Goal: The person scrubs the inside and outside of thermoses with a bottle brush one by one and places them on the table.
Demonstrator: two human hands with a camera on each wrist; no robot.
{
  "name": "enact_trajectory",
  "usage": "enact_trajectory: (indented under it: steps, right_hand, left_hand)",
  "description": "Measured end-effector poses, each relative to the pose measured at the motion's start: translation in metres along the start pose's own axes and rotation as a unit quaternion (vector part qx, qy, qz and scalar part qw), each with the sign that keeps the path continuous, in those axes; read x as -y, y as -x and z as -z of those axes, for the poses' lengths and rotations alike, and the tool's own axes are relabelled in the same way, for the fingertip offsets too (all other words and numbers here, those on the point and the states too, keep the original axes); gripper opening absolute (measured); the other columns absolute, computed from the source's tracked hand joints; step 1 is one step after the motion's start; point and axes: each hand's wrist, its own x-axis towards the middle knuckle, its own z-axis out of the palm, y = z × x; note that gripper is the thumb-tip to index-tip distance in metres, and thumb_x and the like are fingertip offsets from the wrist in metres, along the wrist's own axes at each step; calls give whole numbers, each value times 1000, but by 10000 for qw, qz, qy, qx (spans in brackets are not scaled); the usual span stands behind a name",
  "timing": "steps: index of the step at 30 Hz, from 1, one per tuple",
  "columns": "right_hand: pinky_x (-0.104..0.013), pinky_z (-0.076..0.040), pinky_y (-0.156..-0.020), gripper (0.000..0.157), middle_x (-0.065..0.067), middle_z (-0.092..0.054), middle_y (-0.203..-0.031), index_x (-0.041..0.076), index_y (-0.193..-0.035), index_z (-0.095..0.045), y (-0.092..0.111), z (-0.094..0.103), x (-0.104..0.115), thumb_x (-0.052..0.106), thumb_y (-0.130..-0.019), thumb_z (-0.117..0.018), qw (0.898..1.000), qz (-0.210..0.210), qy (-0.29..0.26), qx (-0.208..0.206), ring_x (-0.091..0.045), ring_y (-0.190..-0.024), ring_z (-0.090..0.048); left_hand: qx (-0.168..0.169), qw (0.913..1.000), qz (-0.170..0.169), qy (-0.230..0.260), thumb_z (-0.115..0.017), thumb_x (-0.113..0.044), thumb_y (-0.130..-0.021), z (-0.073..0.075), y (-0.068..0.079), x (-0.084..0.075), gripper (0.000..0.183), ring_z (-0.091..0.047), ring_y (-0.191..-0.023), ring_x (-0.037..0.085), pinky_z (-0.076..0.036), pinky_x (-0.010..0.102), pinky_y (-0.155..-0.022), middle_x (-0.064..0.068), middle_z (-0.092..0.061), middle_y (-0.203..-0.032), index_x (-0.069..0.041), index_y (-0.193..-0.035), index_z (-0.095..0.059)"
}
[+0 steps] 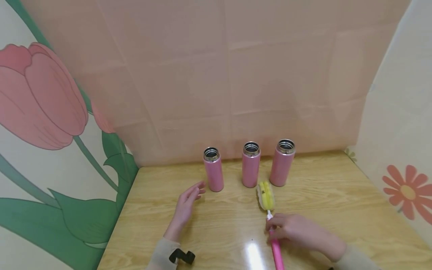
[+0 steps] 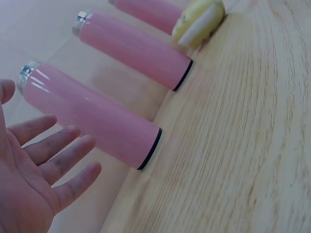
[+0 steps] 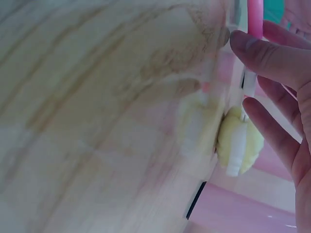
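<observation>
A bottle brush with a yellow sponge head (image 1: pixel 266 195) and a pink handle (image 1: pixel 277 255) lies along the table, head away from me. My right hand (image 1: pixel 291 229) holds it near the top of the handle, thumb on one side and fingers on the other; the right wrist view shows its other fingers (image 3: pixel 277 131) spread beside the stem. The left hand (image 1: pixel 186 204) is held open, palm inward, beside the left pink bottle (image 1: pixel 214 174). In the left wrist view, its fingers (image 2: pixel 73 187) are spread and overlap that bottle.
Two more lidless pink bottles stand upright in the row, a middle one (image 1: pixel 251 167) and a right one (image 1: pixel 282 165), just beyond the sponge. Behind the wooden table (image 1: pixel 152 202) hangs a pinkish cloth (image 1: pixel 189 93). A flower-printed wall (image 1: pixel 398 123) borders the right side.
</observation>
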Motion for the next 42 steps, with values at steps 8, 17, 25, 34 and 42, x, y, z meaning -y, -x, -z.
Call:
enact_trajectory:
  steps: [8, 17, 25, 34, 42]
  right_hand:
    - [-20, -58, -81, 24, 11, -72, -110, 32, -106, -84, -1, -3, 3, 26, -83, -91, 9993, 48, 245, 272, -7, -100, -66]
    - [-24, -60, -78, 17, 8, -73, -112, 25, -112, -80, -1, -1, 3, 24, -100, -67, 9937, 661, 886, -162, -10, -99, -67]
    - [-35, -63, -75, 33, 2, -76, -111, 18, -111, -80, -5, 8, 0, 32, -114, -50, 9858, 599, 937, -1256, -18, -98, -72]
    - [-31, -62, -72, 30, -4, -78, -104, 8, -106, -81, -23, 31, -1, 25, -110, -57, 9630, 322, 959, -2498, -20, -87, -74]
    - [-16, -57, -88, 34, -9, -79, -95, -2, -101, -81, -40, 48, 1, 29, -108, -67, 9261, -755, 305, -3685, -19, -84, -75]
  left_hand:
    - [10, 10000, -63, -58, -42, -26, -117, 3, 1, 0, 47, -65, -128, 41, -47, 63, -111, 25, -62, -147, 4, -150, -57]
    - [44, 9999, -90, -25, -41, -27, -118, 4, 2, -1, 47, -64, -129, 40, -47, 62, -111, 26, -61, -147, 2, -151, -57]
    - [-5, 10000, -72, 31, -41, -26, -118, 5, 3, -1, 46, -65, -128, 42, -47, 64, -110, 29, -61, -146, 3, -150, -57]
    - [-16, 10000, -38, -23, -43, -29, -117, 4, 3, 0, 49, -64, -129, 40, -49, 59, -110, 28, -60, -147, 3, -152, -55]
    - [-408, 9991, -15, 139, -57, -20, -112, -5, -6, -1, 49, -59, -133, 46, -49, 50, -113, 25, -60, -149, 3, -155, -51]
